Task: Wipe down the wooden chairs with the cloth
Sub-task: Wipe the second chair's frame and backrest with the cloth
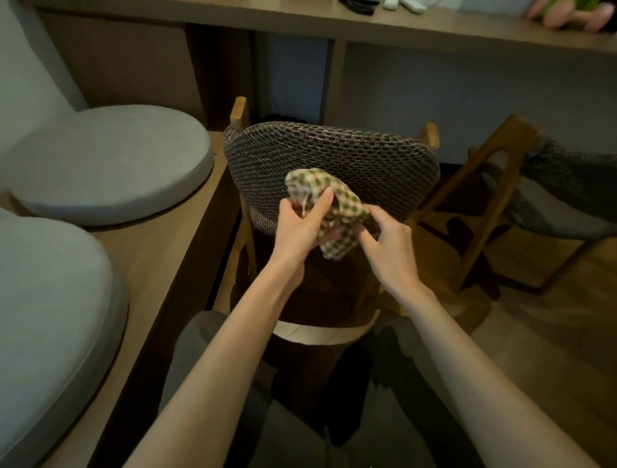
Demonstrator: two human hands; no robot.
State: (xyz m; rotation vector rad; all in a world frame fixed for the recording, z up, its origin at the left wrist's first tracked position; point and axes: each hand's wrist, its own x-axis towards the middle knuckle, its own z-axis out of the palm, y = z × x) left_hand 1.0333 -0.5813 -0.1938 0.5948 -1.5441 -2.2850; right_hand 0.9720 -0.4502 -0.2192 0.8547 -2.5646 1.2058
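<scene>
Nearest the camera: knees in grey trousers (207, 350), and two bare forearms reaching forward over them.

Chair (320, 332) stands directly ahead, its back towards the viewer. A pale curved wooden rail runs low across it, with dark shadow above.

Left grip (297, 230): closed round the cloth (334, 213), thumb laid across the top, fingers curled beneath.
Right grip (390, 244): fingers curled, pinching the cloth's right edge.

Cloth: soft, crumpled into a loose bunch between both hands. Small check of green and cream with touches of orange. It sits in front of the lower part of the backrest (334, 157); contact with the weave cannot be told.

Backrest: broad rounded pad, coarse brown and tan basket weave. Two squared wooden post tops (239, 112) show behind its upper corners.

Right, beyond: second chair (494, 187), angled wooden frame, similar dark woven fabric, blurred.

Left: two round grey cushions (110, 163), thick, smooth-edged, on a low wooden platform (187, 254).

Farthest: desk (300, 23), flat brown wood, open underneath. Remote controls (404, 4) and pink flowers (567, 15) lie on top.
</scene>
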